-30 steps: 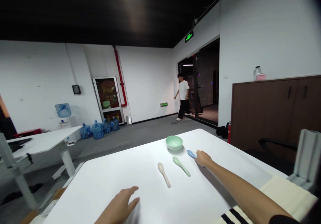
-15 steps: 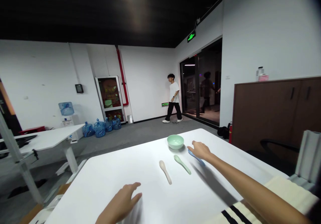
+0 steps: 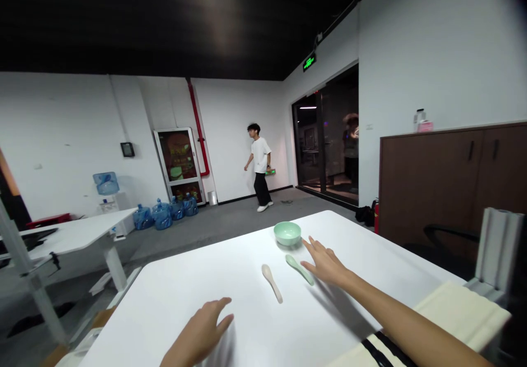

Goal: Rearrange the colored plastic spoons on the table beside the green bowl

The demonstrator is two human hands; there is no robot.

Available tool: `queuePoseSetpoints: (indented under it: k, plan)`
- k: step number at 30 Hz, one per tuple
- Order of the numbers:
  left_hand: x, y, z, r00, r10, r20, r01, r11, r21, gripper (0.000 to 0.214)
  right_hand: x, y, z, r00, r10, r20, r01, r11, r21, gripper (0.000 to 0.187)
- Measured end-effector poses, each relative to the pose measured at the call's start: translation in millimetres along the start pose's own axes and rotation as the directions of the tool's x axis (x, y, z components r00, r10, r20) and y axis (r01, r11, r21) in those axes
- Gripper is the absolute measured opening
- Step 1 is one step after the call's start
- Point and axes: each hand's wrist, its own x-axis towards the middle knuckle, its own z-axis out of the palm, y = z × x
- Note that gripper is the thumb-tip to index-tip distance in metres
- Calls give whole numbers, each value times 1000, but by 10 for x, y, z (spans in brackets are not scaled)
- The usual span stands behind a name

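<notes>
A light green bowl [image 3: 287, 234] stands upright near the far edge of the white table [image 3: 173, 290]. My right hand [image 3: 327, 261] is just to the right of the bowl, fingers spread and stretched forward, with no object showing between them. The blue spoon seen earlier is out of sight, in the area my right hand covers. A green spoon [image 3: 299, 270] lies just left of that hand, and a beige spoon [image 3: 272, 283] lies further left. My left hand [image 3: 200, 326] hovers open at the near left, thumb and fingers apart, holding nothing.
Cream cloth [image 3: 457, 312] with dark stripes lies at the table's near right. A brown cabinet [image 3: 428, 186] and a chair [image 3: 448, 241] stand to the right. Behind the table a person [image 3: 260, 164] walks past. Blue water jugs [image 3: 161, 213] stand at the back left.
My right hand has come nearer and its fingers have spread; the blue spoon is now hidden. My left hand stays almost still. The person in the background has moved left.
</notes>
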Motion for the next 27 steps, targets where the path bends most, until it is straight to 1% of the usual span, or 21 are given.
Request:
queuePoseSetpoints:
  k: [5, 11, 15, 27]
  plan:
    - [31, -9, 39, 1000, 11, -15, -11, 1000, 12, 61, 8, 25, -4, 1000, -11, -13, 12, 1000, 18, 76]
    - [34, 0, 44, 1000, 10, 3, -10, 1000, 9, 62, -13, 16, -39, 999, -1, 37, 0, 999, 39, 77]
    - [17, 23, 28, 1000, 16, 4, -16, 1000, 4, 61, -22, 14, -58, 1000, 5, 21, -6, 998, 55, 77]
    - [-9, 16, 10, 1000, 9, 1, -9, 1000, -6, 60, 20, 76, 42, 1000, -19, 23, 18, 999, 49, 76]
